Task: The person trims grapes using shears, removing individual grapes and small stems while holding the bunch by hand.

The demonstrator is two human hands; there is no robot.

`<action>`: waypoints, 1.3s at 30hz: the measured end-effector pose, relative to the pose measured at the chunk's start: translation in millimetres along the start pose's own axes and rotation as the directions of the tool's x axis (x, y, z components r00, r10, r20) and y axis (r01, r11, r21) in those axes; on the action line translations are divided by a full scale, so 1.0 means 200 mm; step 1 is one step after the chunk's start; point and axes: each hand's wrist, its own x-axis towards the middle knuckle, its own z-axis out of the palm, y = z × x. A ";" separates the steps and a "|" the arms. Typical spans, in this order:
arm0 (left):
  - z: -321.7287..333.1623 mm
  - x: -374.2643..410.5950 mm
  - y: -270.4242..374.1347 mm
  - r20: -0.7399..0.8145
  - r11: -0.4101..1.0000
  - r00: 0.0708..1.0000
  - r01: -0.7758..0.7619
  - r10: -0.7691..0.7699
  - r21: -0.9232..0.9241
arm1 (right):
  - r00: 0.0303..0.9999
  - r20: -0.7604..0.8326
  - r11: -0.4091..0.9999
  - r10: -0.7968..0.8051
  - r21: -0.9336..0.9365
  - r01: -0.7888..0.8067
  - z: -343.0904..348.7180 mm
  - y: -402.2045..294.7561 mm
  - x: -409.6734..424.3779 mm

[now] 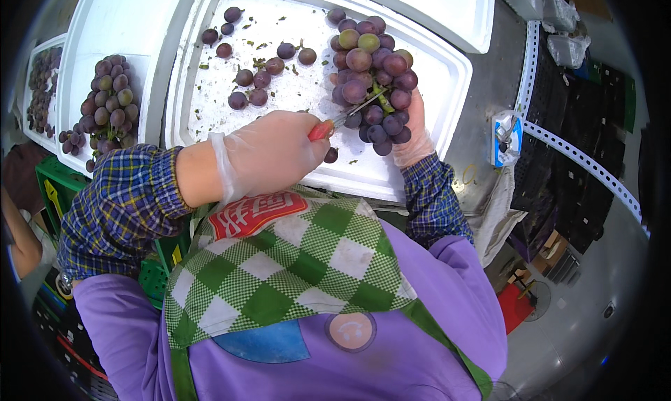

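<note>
My left hand (pixel 280 152), in a thin clear glove, is closed around the red handle of small metal snips (pixel 352 113). Their tips reach in among the green stems of a large bunch of purple and greenish grapes (pixel 367 68). On the bunch's right side is my right hand (pixel 414 123), also gloved; it holds the bunch from behind and below, with its fingers mostly hidden by the fruit. The bunch is over the right part of a white foam tray (pixel 456 81). Several loose grapes (pixel 262 79) and green stem scraps lie in the tray's left part.
To the left, a white foam box (pixel 112 13) holds another grape bunch (pixel 107 97), and a smaller box beyond holds more grapes. Green crates (pixel 50 186) stand below. Another person's arm (pixel 21 238) shows at far left. A blue and white packet (pixel 506 139) lies on the metal table (pixel 479 97).
</note>
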 end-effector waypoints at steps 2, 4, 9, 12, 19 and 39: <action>0.01 -0.01 0.00 -0.036 1.000 0.999 -0.015 0.016 0.022 | 1.000 -0.013 0.999 -0.007 0.052 0.008 0.02 0.01 0.00; 0.03 -0.01 -0.01 -0.087 0.997 0.995 -0.048 0.053 0.057 | 0.999 0.040 0.990 0.016 0.139 -0.022 0.00 0.02 0.00; 0.07 0.01 -0.04 -0.141 0.994 0.986 -0.084 0.093 0.068 | 1.000 0.021 0.994 -0.004 0.108 0.002 0.01 0.02 0.01; 0.08 0.01 -0.07 -0.101 0.996 0.992 -0.081 0.078 -0.028 | 1.000 0.019 0.994 0.001 0.107 -0.003 -0.01 0.02 0.01; -0.03 -0.09 0.03 0.172 0.926 0.967 0.235 -0.190 -0.296 | 0.992 -0.128 0.999 -0.007 0.036 0.011 0.07 0.03 -0.02; -0.10 -0.14 0.04 0.099 0.915 0.983 -0.178 0.152 0.362 | 0.994 0.046 0.988 0.103 -0.121 -0.097 0.05 -0.01 0.01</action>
